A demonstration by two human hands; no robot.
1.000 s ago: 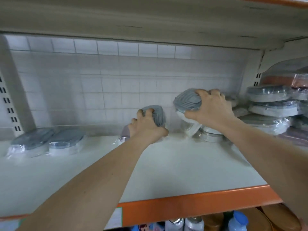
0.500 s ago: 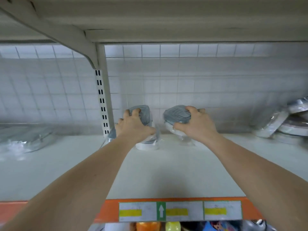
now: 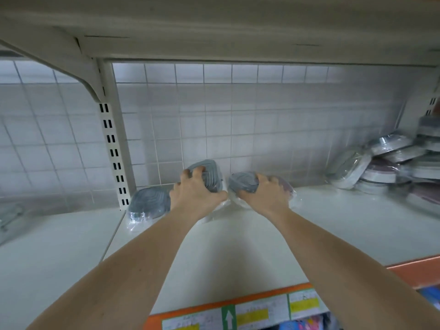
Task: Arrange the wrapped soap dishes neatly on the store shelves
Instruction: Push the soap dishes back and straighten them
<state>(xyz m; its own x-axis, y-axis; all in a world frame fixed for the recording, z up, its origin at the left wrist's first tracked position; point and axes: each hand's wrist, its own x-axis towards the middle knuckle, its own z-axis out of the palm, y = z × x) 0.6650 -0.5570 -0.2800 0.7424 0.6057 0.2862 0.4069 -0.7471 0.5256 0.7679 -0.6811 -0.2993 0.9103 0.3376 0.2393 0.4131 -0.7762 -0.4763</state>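
Both my hands had carried dishes leftward since prior frames. Left hand (image 3: 194,192) clamped on grey wrapped dish (image 3: 209,171), tilted up near tiled back wall (image 3: 238,129). Right hand (image 3: 264,195) clamped on second dish (image 3: 242,183), just beside. Third dish (image 3: 148,203) lay by slotted upright (image 3: 113,148). Untidy pile (image 3: 381,167) remained far right. Shelf (image 3: 238,246) front open; row forming, judged early.

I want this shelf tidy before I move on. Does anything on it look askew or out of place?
Yes. At the far right, the pile of wrapped soap dishes is jumbled: several lean at angles against each other rather than stacking flat. The dish by the upright lies flat. The left hand and right hand each grip a dish.
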